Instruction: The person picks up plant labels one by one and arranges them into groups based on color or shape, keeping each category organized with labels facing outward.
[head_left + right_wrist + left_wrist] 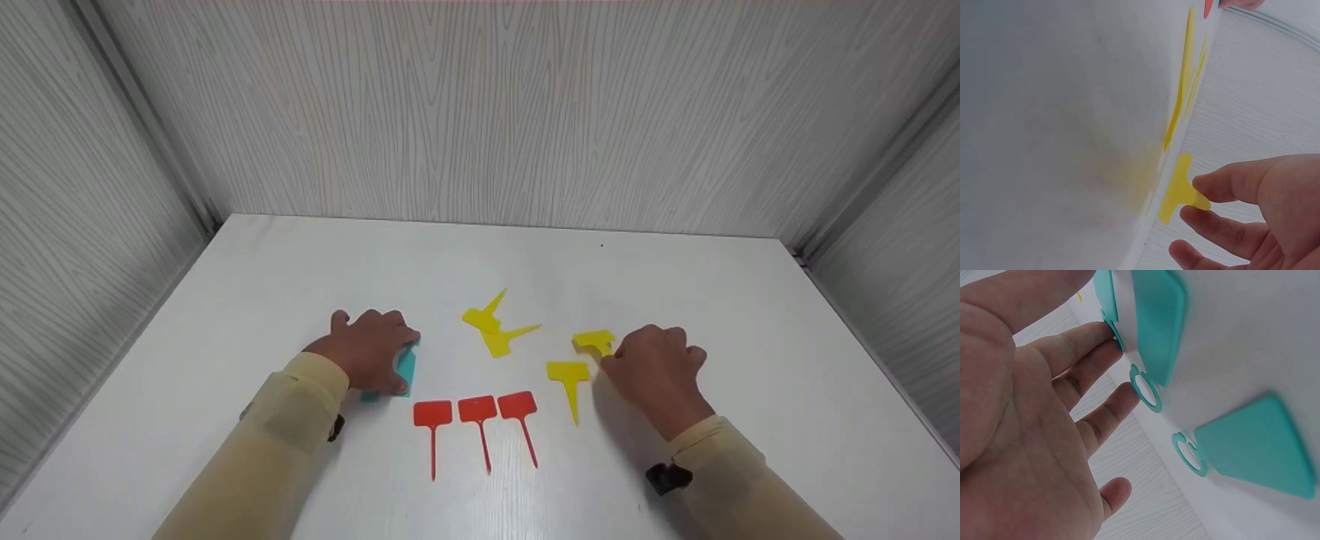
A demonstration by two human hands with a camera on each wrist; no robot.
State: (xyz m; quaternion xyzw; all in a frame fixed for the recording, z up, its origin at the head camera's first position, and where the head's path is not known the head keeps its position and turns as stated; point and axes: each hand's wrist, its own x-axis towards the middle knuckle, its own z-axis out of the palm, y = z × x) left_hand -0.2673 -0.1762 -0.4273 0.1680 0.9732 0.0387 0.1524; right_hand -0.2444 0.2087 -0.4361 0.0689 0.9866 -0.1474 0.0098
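Between thumb and fingertip, my right hand (654,369) pinches the stem of a yellow T-shaped plant label (1176,188), its head lifted off the table in the right wrist view. My left hand (369,351) spreads over teal tags with hook rings; in the head view it hides most of them. Seen from the left wrist, straight fingers touch the ring of the farthest teal tag (1107,295). A middle teal tag (1159,323) and a nearer teal tag (1255,444) lie flat beside it. Another yellow label (568,372) lies left of my right hand.
Three red plant labels (478,409) lie in a row on the white table (225,450), stems toward me. Two yellow labels (496,341) overlap near the middle. Wood-grained panels (480,112) stand behind and at both sides.
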